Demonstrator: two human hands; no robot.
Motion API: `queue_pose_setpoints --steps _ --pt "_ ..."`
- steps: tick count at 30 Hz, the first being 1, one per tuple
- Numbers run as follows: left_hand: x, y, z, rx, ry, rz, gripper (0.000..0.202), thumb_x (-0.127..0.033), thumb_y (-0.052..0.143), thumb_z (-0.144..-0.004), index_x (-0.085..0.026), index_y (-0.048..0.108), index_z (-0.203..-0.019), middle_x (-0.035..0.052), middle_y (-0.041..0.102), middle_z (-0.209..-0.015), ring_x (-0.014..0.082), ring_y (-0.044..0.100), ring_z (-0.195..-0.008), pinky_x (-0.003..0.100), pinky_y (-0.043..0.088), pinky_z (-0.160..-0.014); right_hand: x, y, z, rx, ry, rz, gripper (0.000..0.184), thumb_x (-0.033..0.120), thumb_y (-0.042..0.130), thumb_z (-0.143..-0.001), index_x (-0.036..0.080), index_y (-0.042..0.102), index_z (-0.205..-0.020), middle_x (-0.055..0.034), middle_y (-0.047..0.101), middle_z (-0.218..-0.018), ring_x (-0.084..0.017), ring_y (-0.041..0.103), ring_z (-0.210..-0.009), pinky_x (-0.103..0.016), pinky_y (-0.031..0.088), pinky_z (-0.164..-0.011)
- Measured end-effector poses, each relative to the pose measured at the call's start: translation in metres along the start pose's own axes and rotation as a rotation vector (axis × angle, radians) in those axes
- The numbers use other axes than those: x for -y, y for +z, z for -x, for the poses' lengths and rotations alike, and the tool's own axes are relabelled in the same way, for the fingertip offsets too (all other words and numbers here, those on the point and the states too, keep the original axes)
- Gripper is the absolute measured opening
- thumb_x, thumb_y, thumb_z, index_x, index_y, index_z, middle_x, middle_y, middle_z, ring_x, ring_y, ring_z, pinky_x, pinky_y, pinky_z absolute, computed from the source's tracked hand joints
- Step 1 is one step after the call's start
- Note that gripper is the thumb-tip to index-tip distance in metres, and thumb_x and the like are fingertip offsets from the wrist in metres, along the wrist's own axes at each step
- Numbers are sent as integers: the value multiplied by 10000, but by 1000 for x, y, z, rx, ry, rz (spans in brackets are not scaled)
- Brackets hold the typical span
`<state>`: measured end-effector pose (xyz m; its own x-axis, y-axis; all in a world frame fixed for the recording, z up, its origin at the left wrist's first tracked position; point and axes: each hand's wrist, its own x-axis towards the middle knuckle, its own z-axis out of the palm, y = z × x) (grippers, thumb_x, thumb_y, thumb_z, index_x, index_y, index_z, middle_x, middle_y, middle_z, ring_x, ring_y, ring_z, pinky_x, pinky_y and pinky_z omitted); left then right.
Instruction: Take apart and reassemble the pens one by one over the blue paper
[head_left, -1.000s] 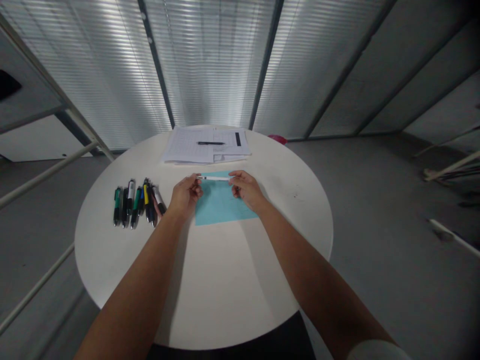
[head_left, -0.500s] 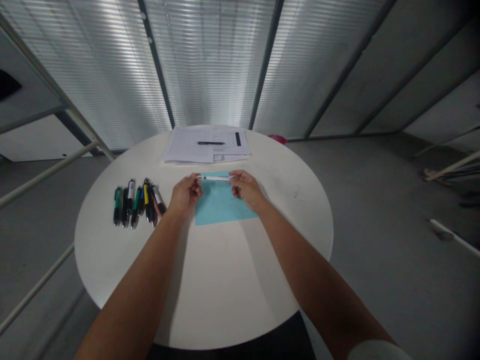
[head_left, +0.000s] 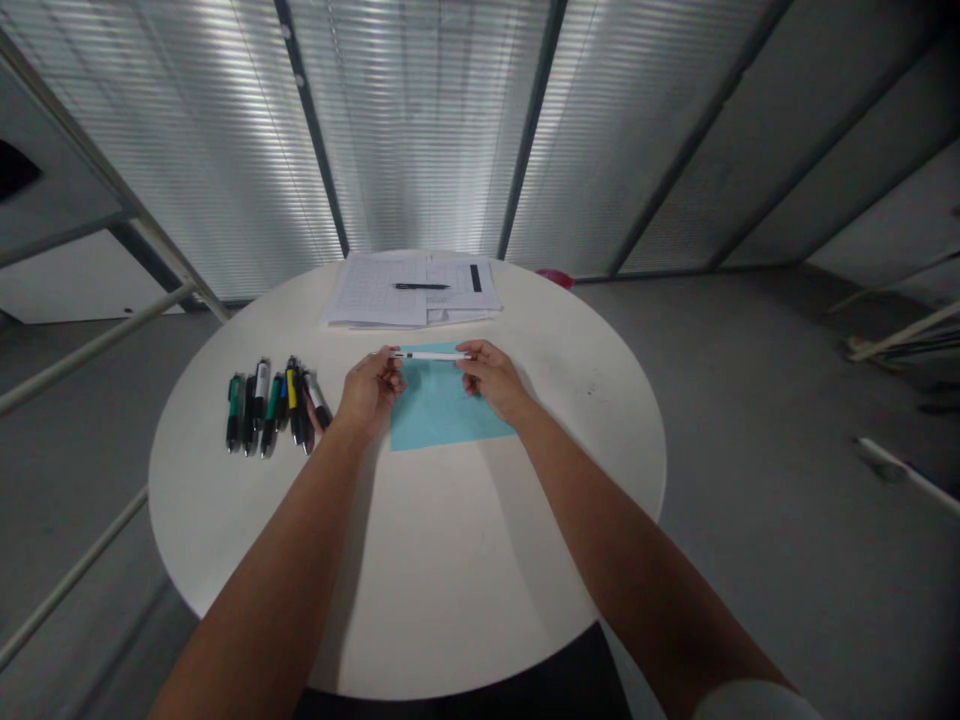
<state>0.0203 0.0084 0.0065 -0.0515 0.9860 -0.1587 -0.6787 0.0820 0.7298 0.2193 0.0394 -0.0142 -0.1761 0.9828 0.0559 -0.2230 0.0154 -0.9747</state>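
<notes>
Both hands narrow, pinching one slim white pen with black end [head_left: 431,355] between fingertips, the left hand [head_left: 370,392] at one end and the right hand [head_left: 492,379] at the other. Pen lies level, crosswise to the person, above the upper edge of a flat light-blue paper sheet [head_left: 442,412]; contact with the sheet cannot be made out. Fingers hide both pen ends, so tip and clip details are unreadable.

Just beyond the left hand, a tight bunch of plastic click pens [head_left: 274,405] lies on the bench, barrels green, white, yellow and blue with black grips. They overlap, so the count is uncertain. A small reddish patch [head_left: 316,428] at the bunch's near end, beside the left hand, is too small to identify.

Well ahead of both hands, a stack of printed paper forms [head_left: 409,290] carries a black pen [head_left: 421,286] and a black strip [head_left: 475,278]. The round white bench [head_left: 585,470] has a pink-red object [head_left: 555,279] at its far edge, partly cut off by the rim. Around it: grey floor [head_left: 750,350], ribbed translucent wall panels [head_left: 420,130], and pale metal rails [head_left: 97,345] at left.
</notes>
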Motion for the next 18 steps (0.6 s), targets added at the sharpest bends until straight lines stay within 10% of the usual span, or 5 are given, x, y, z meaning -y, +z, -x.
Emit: queue_pose_setpoints --steps 18 --pt "1 -1 -1 -28 19 -4 110 -210 630 -866 -106 657 -843 -5 572 -637 62 476 -475 193 386 -460 4 2 2 -7 11 28 245 326 742 -681 195 649 -866 47 629 -660 -68 505 -440 -203 355 -378"
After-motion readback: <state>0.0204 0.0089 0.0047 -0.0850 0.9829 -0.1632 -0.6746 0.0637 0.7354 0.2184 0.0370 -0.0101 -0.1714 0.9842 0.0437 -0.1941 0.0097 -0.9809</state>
